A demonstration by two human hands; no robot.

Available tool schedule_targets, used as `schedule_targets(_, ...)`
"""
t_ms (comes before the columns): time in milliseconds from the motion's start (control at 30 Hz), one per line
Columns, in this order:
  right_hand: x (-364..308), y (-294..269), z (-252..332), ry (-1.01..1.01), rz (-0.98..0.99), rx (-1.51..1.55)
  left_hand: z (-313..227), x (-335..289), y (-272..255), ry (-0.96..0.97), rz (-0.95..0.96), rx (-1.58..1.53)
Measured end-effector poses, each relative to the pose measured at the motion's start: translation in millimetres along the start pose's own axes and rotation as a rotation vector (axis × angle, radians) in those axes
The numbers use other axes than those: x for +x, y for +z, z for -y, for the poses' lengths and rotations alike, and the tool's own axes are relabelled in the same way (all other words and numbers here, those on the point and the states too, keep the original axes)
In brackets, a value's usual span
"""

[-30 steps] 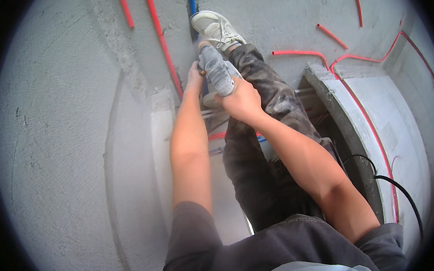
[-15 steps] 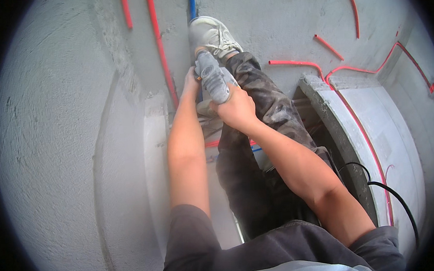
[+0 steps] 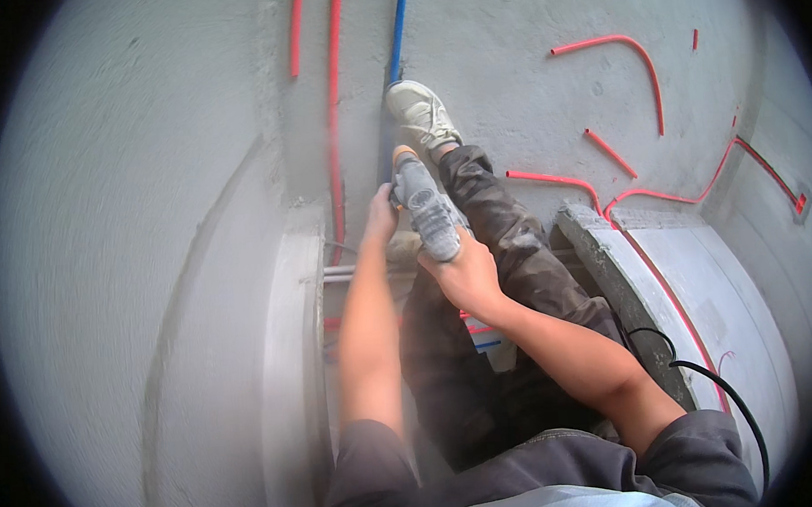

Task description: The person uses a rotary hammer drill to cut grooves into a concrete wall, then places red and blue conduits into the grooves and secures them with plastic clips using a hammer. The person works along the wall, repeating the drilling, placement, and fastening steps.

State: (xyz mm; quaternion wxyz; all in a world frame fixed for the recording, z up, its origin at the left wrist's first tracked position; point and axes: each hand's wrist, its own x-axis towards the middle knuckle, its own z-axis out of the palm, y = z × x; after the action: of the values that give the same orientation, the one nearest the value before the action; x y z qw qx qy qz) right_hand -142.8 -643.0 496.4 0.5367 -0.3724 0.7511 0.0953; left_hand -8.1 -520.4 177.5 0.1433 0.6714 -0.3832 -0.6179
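Both my hands hold a grey, dust-covered rotary hammer (image 3: 429,207) with an orange collar at its front end, pointing away from me. My right hand (image 3: 466,273) is wrapped round its rear handle. At the tool's left front side, my left hand (image 3: 380,217) is closed, apparently on a side handle that is mostly hidden. Just beyond the front end is a pale lace-up shoe (image 3: 421,115) on my outstretched leg in camouflage trousers (image 3: 504,222). A blue pipe (image 3: 400,27) runs in a groove toward the shoe. Whether a bit touches the floor cannot be seen.
A rough grey wall (image 3: 108,266) rises on the left. Red conduits (image 3: 334,103) lie along the grey floor ahead and to the right. A concrete ledge (image 3: 625,289) borders a recess at my right. A black cable (image 3: 738,398) curves beside my right arm.
The view has shifted, so the floor, pipes and shoe sit lower in the picture. The rotary hammer is slightly farther back from the shoe, still held in both hands.
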Motion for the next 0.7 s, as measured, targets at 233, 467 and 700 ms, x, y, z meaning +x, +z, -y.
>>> schedule_targets(233, -61, 5, -27, -0.095, 0.116, -0.042, -31, -109, -5, -0.177, -0.131, -0.113)
schedule_targets(467, -78, 22, -20, -0.136, 0.177, -0.05, -18, -166, -33, -0.244, -0.17, -0.049)
schedule_targets(700, -80, 25, -72, -0.191, 0.335, -0.034, -16, -277, 2, -0.367, -0.232, 0.091)
